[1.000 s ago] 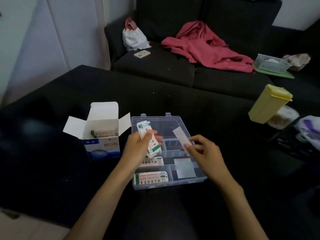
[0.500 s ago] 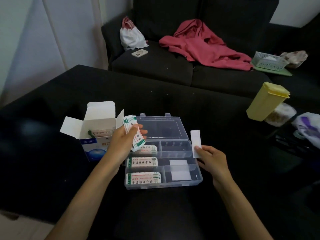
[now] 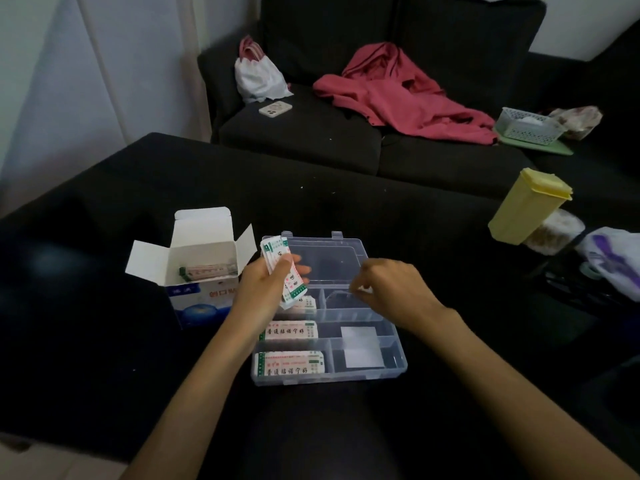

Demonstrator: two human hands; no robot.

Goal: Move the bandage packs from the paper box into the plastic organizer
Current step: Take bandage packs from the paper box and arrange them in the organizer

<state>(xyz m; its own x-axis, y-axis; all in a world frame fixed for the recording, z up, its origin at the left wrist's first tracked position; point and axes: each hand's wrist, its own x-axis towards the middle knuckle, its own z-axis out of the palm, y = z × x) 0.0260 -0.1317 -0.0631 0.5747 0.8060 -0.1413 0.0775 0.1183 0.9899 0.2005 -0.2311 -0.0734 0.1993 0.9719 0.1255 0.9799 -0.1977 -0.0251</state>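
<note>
One pack lies in the open paper box (image 3: 194,268) at left. Beside it, the left hand (image 3: 266,289) grips a fanned bundle of bandage packs (image 3: 282,268), white with green print, over the plastic organizer (image 3: 391,341), likely for sorting. The right hand (image 3: 394,289) hovers curled; whether it holds anything cannot be told.

I see a clear, glossy plastic organizer (image 3: 388,370) on matt black cloth (image 3: 104,306). At nine o'clock of it — a white-and-blue paper box (image 3: 202,258), smooth. At two o'clock, a pale yellow plastic container (image 3: 526,209) — dull finish.
</note>
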